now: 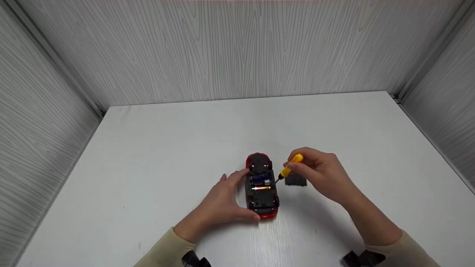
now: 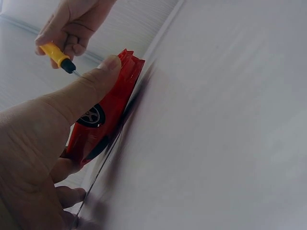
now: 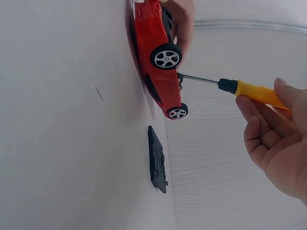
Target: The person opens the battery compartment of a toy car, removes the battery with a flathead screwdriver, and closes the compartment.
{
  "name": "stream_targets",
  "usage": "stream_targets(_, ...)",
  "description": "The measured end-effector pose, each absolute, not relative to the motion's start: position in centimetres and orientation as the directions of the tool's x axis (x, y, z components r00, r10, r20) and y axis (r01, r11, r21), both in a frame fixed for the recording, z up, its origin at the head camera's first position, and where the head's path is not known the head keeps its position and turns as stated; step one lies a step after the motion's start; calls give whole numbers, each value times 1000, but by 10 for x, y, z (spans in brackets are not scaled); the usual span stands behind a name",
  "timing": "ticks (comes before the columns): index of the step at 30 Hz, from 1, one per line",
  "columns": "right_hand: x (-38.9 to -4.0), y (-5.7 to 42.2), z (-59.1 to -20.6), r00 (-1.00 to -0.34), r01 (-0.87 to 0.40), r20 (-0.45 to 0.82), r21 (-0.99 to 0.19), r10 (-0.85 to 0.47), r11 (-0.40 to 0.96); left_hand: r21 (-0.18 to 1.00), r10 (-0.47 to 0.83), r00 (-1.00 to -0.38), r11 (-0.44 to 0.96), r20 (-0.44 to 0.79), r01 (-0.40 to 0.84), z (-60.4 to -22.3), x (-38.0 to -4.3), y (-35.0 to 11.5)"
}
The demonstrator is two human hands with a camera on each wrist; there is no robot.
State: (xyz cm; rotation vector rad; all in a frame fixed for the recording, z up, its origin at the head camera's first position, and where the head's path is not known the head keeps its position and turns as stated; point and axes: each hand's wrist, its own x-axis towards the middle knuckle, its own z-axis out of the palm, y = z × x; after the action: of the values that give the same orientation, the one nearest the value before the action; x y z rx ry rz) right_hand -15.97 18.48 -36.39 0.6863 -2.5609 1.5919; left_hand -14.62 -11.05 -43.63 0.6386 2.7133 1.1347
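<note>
A red toy car [image 1: 264, 200] lies upside down on the white table, its dark underside facing up. Several batteries [image 1: 261, 180] show in its open compartment. With thumb at the near end and fingers along the left side, my left hand [image 1: 222, 204] grips the car. My right hand [image 1: 323, 174] pinches the yellow handle of a screwdriver [image 1: 290, 167]. In the right wrist view the shaft of the screwdriver [image 3: 256, 93] reaches the compartment edge; whether its tip touches a battery is hidden. A dark battery cover [image 1: 296, 180] lies right of the car, partly beneath my right hand.
The white table [image 1: 178, 141] spreads around the car. Grey wood-grain panels [image 1: 237, 52] stand at the back and on both sides. Dark wrist-worn devices [image 1: 362, 258] show at both sleeves.
</note>
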Motion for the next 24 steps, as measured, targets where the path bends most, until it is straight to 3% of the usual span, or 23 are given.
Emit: stream_targets(24,-157,182,-364,-909,-380,248,-822,-334,423,706,436,-899,623,45,337,-437,-146,-112)
